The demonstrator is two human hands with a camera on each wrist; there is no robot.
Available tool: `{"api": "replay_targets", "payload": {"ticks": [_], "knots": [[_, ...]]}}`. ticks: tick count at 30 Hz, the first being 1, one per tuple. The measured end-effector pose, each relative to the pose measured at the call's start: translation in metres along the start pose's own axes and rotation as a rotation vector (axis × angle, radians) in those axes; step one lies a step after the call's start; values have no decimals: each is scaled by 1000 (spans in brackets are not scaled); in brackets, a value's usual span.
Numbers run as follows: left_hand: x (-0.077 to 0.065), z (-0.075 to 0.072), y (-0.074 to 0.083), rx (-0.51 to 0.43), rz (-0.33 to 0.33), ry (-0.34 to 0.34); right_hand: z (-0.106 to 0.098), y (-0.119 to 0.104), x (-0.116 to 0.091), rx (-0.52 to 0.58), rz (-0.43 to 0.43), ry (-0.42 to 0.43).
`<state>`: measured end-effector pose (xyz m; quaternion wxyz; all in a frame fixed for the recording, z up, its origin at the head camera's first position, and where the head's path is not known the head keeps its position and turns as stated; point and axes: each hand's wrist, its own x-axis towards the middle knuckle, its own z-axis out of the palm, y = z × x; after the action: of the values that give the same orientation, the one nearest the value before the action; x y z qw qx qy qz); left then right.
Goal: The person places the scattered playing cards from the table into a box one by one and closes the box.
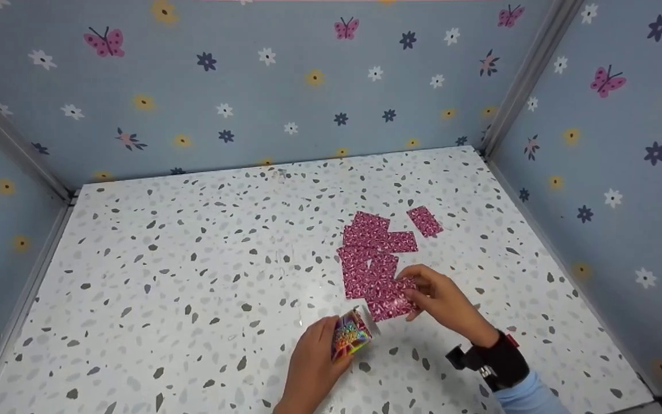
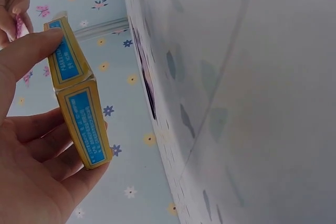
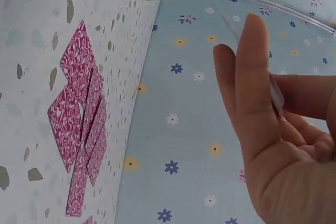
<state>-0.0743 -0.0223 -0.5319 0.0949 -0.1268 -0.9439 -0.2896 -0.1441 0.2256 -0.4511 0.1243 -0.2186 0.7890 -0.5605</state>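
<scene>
Left hand (image 1: pixel 312 359) grips small colourful box (image 1: pixel 351 336), fingers and thumb curled round its sides, white-flapped end towards right hand (image 1: pixel 443 299). Right thumb and fingers pinch pink patterned card (image 2: pixel 20 27); whether more than one, cannot tell. Overlapping pink cards (image 1: pixel 357 279) lie on speckled surface (image 1: pixel 193 293), beyond box; single card (image 1: pixel 424 222) apart, farther back, right.

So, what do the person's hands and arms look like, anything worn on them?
No gloves on either hand. Above the right hand sits a wide black wristband with a small red tab and a dark clip, then a light blue sleeve. Around the left hand, no band or sleeve shows.
</scene>
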Motion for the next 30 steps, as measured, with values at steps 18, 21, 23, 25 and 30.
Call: {"api": "replay_targets", "payload": {"ticks": [18, 21, 23, 25, 30], "knots": [[0, -2, 1, -12, 15, 5, 18, 2, -1, 39, 61, -57], [0, -2, 1, -10, 8, 8, 21, 2, -1, 47, 67, -63], [0, -2, 1, -9, 3, 7, 22, 3, -1, 49, 71, -67], [0, -2, 1, -9, 2, 8, 24, 3, -1, 49, 81, -67], [-1, -2, 0, -11, 18, 33, 26, 4, -2, 52, 105, -73]]}}
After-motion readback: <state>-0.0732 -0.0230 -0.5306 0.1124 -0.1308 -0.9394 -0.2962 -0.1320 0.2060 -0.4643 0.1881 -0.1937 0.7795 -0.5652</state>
